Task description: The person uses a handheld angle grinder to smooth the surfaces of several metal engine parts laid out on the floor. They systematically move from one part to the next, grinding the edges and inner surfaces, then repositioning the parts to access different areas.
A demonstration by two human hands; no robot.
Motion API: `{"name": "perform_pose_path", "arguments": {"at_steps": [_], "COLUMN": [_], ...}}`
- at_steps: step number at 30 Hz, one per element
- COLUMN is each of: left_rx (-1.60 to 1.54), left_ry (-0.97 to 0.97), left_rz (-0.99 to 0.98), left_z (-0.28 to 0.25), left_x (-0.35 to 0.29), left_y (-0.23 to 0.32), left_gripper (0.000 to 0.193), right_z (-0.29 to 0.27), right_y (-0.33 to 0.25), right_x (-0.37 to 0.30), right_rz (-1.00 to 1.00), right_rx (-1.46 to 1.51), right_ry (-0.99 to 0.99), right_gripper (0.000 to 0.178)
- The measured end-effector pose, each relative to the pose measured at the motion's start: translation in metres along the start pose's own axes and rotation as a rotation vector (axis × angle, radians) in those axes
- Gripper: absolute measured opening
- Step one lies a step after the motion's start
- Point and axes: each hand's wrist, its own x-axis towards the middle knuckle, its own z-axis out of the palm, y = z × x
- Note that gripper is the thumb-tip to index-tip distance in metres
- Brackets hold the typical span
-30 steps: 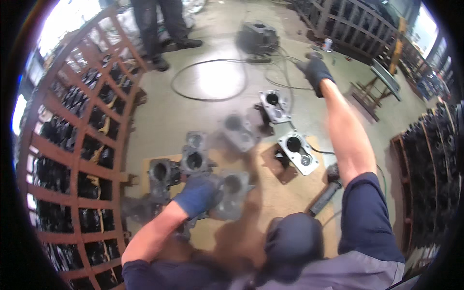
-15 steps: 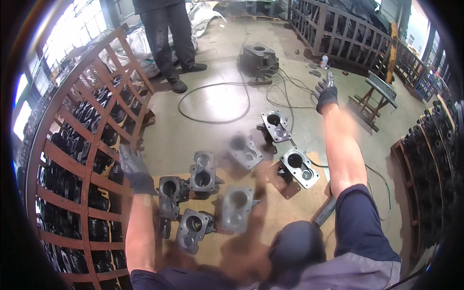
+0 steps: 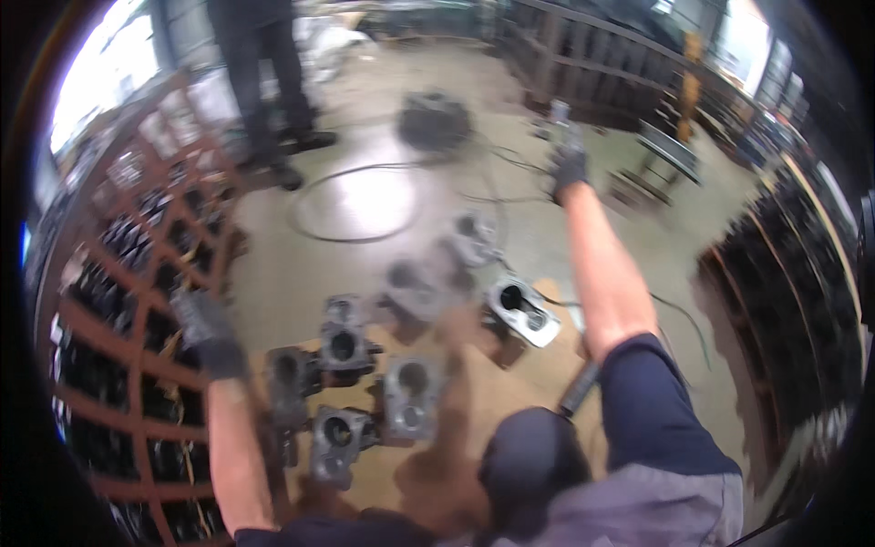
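My left hand (image 3: 209,334), in a grey glove, is held out beside the rust-brown crate (image 3: 137,365). Its fingers are stretched and blurred, with nothing in them; whether it touches the bars I cannot tell. Farther off on the right, my gloved right hand (image 3: 569,159) is raised above the floor, fingers extended and empty. Between my arms, several grey metal castings with round bores stand on brown cardboard (image 3: 474,428). One casting (image 3: 522,312) is close to my right forearm, another casting (image 3: 412,397) is at the middle, and a third casting (image 3: 290,387) is nearest my left forearm.
A handheld dark cylindrical tool (image 3: 580,390) lies by my knee (image 3: 533,460). A black cable (image 3: 351,239) loops over the floor near a dark round machine (image 3: 434,120). Another person (image 3: 264,82) stands at far left. A small stand (image 3: 667,157) and stacked dark parts (image 3: 788,292) are on the right.
The whole view has shifted, so the castings and crate appear farther left, and the picture is more blurred. Both hands stay outstretched and empty.
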Motion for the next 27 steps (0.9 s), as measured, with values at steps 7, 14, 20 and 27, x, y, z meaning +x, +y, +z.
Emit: {"name": "perform_pose_path", "arguments": {"at_steps": [7, 14, 20, 27], "left_rx": [-2.496, -3.027, -2.876, -2.788], "left_ry": [-0.108, -0.001, -0.002, -0.046], "left_rz": [-0.185, -0.552, -0.419, -0.451], "left_z": [-0.034, -0.015, -0.024, -0.055], "left_x": [-0.032, -0.030, -0.011, -0.023], "left_y": [-0.019, 0.008, -0.025, -0.012], "left_gripper": [0.067, 0.070, 0.068, 0.068], "right_z": [-0.060, -0.201, -0.274, -0.446], "right_y": [-0.110, -0.108, -0.152, -0.270], "right_x": [-0.006, -0.036, -0.056, -0.045], "right_rz": [-0.129, 0.149, 0.041, -0.028], "right_rx": [-0.194, -0.203, -0.291, -0.307], "right_ry": [0.020, 0.028, 0.315, 0.470], "right_gripper": [0.060, 0.054, 0.035, 0.029]}}
